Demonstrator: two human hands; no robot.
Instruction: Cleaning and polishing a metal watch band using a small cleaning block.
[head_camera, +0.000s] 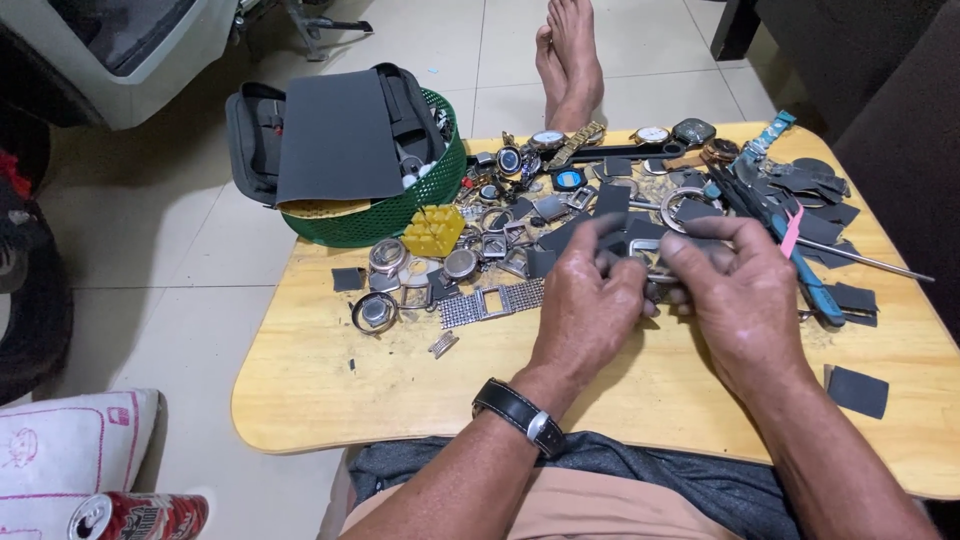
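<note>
My left hand and my right hand meet over the middle of a low wooden table. Between their fingertips they pinch a small silver metal watch part, mostly hidden by the fingers. A dark piece of sandpaper seems to be folded under my left fingers. My left wrist wears a black-strapped watch. Just left of my hands lies a silver mesh watch band.
Watch cases, bands and dark sandpaper scraps litter the table's far half. A yellow block and a green basket holding a grey pouch stand at the back left. Blue-handled tools lie at the right. Bare feet rest beyond the table.
</note>
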